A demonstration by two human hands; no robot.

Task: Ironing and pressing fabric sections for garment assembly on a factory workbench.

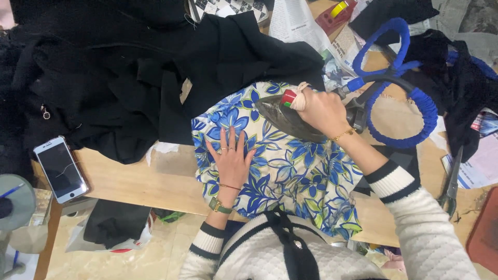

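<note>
Floral cloth [280, 176], blue and white with touches of green, is spread over the near edge of the wooden bench [119, 179], right in front of the person. Left hand [231, 158] lies flat on it, palm down, fingers spread, gripping nothing, pinning the fabric in place. Right hand [322, 110] is wrapped around the handle of a dark iron [285, 116], whose pointed sole sits on the upper part of the cloth, tip aimed left. The two hands are apart, the iron just beyond the left fingertips. A blue-wrapped cord [415, 98] loops away from the back of the iron to the right. Heaped black fabric [129, 78] covers the far left of the bench and touches the floral piece's upper edge. A smartphone [59, 168] lies face up at the left end, well apart from the hands. Scissors [452, 184] rest at the far right, beside scattered papers [480, 166].
</note>
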